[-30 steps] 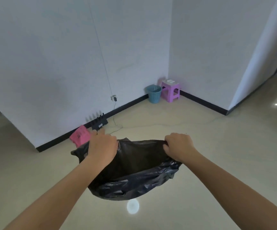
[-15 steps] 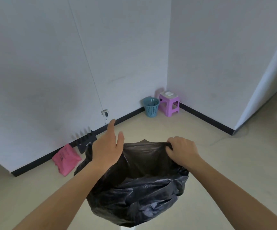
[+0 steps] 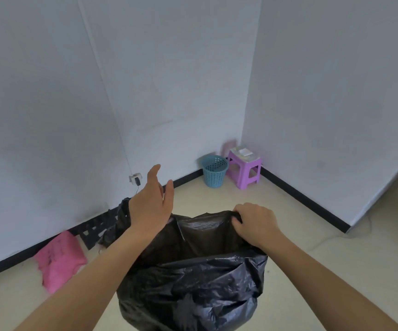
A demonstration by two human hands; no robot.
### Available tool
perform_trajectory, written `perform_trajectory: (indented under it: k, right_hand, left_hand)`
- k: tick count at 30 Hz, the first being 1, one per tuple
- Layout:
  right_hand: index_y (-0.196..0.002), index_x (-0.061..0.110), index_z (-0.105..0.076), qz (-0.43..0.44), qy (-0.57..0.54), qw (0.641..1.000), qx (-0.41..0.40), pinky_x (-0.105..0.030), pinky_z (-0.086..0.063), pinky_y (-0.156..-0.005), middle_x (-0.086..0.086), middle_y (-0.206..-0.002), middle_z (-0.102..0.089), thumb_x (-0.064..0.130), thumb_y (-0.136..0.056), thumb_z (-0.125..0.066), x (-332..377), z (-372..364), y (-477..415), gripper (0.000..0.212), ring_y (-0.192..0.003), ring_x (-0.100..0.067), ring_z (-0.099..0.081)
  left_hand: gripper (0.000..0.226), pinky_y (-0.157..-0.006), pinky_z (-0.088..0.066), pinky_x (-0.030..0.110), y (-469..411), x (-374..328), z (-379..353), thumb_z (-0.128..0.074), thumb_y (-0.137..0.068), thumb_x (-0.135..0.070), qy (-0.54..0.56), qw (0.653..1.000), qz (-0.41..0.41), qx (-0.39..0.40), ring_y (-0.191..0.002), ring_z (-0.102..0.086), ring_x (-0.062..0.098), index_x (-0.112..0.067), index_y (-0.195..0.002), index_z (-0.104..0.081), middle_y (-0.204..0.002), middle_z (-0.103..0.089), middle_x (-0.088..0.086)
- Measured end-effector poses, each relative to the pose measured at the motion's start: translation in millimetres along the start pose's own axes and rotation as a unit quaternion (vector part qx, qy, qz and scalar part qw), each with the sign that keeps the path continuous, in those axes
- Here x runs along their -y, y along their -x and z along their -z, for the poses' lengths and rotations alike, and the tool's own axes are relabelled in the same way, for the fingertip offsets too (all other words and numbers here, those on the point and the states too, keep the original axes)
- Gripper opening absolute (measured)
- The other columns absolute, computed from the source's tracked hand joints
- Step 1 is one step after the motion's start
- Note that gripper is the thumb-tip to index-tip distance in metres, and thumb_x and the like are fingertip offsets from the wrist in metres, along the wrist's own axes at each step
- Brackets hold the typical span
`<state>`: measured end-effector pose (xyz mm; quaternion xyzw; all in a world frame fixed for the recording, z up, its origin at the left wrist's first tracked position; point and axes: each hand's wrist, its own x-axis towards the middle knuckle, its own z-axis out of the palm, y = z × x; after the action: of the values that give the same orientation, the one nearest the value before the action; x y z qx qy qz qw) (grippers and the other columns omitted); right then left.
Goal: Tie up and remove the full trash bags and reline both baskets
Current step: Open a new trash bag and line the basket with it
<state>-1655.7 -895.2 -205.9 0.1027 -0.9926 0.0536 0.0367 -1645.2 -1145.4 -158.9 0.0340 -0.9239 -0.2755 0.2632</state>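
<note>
A black trash bag point(image 3: 193, 285) hangs open in front of me, its mouth facing up. My right hand point(image 3: 256, 224) grips the bag's rim at the right. My left hand point(image 3: 151, 204) is at the left side of the rim with straight fingers pointing up and forward; the plastic lies against its wrist and palm side. A blue slotted basket point(image 3: 214, 171) stands unlined on the floor in the far corner.
A purple plastic stool point(image 3: 244, 170) with white paper on top stands next to the basket. A pink bag point(image 3: 58, 260) and a black grid piece point(image 3: 97, 231) lie by the left wall's baseboard. A charger point(image 3: 136, 179) hangs from a wall socket.
My left hand let go of the rim and straightened its fingers. The bag rose and opened wider. The view moved closer to the corner.
</note>
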Motion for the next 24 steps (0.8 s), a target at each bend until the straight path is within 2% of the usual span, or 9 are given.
perform_trajectory:
  k: [4, 7, 14, 17, 20, 24]
  right_hand:
    - [-0.108, 0.027, -0.063, -0.003, 0.006, 1.000, -0.004, -0.028, -0.040, -0.066, 0.005, -0.094, -0.064, 0.044, -0.098, -0.041, -25, 7, -98, 0.029, -0.083, -0.015, -0.061]
    - [-0.104, 0.027, -0.063, -0.010, -0.007, 1.000, 0.000, -0.024, -0.039, -0.064, 0.006, -0.091, -0.064, 0.044, -0.099, -0.042, -46, 7, -163, 0.028, -0.077, -0.012, -0.058]
    - [-0.099, 0.025, -0.063, -0.004, -0.033, 0.999, -0.007, -0.023, -0.045, -0.063, 0.005, -0.088, -0.066, 0.041, -0.098, -0.044, -118, -10, -306, 0.026, -0.070, -0.012, -0.055]
    - [-0.102, 0.025, -0.063, 0.019, -0.053, 0.998, -0.011, -0.030, -0.052, -0.071, 0.004, -0.094, -0.068, 0.040, -0.097, -0.044, -160, -16, -374, 0.024, -0.079, -0.016, -0.062]
    - [-0.104, 0.024, -0.063, 0.045, -0.052, 0.998, -0.001, -0.036, -0.048, -0.078, 0.003, -0.097, -0.067, 0.041, -0.098, -0.044, -200, -17, -438, 0.026, -0.086, -0.018, -0.064]
    - [-0.103, 0.025, -0.062, 0.076, -0.061, 0.995, 0.016, -0.028, -0.050, -0.067, 0.005, -0.095, -0.067, 0.042, -0.097, -0.043, -246, -21, -512, 0.026, -0.081, -0.015, -0.063]
  left_hand:
    - [0.051, -0.072, -0.048, 0.026, -100, 2, -43, -0.044, -0.099, -0.043, 0.009, 0.999, 0.024, -0.034, -0.056, -0.050, 0.003, -0.018, -0.143, -0.034, -0.068, -0.052, -0.011]
    - [0.050, -0.070, -0.046, 0.028, -170, 1, -75, -0.043, -0.100, -0.042, -0.002, 0.998, 0.030, -0.046, -0.058, -0.051, 0.006, -0.017, -0.141, -0.032, -0.071, -0.055, -0.007]
    - [0.039, -0.066, -0.043, 0.031, -292, -13, -173, -0.042, -0.102, -0.036, -0.047, 0.996, 0.064, -0.049, -0.058, -0.058, 0.016, -0.012, -0.132, -0.036, -0.069, -0.058, -0.003]
    - [0.026, -0.060, -0.040, 0.032, -339, -27, -223, -0.039, -0.103, -0.030, -0.072, 0.992, 0.083, -0.061, -0.055, -0.058, 0.022, -0.012, -0.121, -0.040, -0.063, -0.057, -0.001]
    - [0.020, -0.056, -0.038, 0.031, -386, -45, -266, -0.037, -0.104, -0.027, -0.082, 0.988, 0.102, -0.081, -0.050, -0.054, 0.021, -0.011, -0.115, -0.042, -0.058, -0.054, -0.001]
    - [0.020, -0.057, -0.042, 0.034, -445, -70, -315, -0.037, -0.104, -0.027, -0.087, 0.986, 0.104, -0.093, -0.051, -0.056, 0.022, -0.012, -0.116, -0.041, -0.060, -0.056, -0.002]
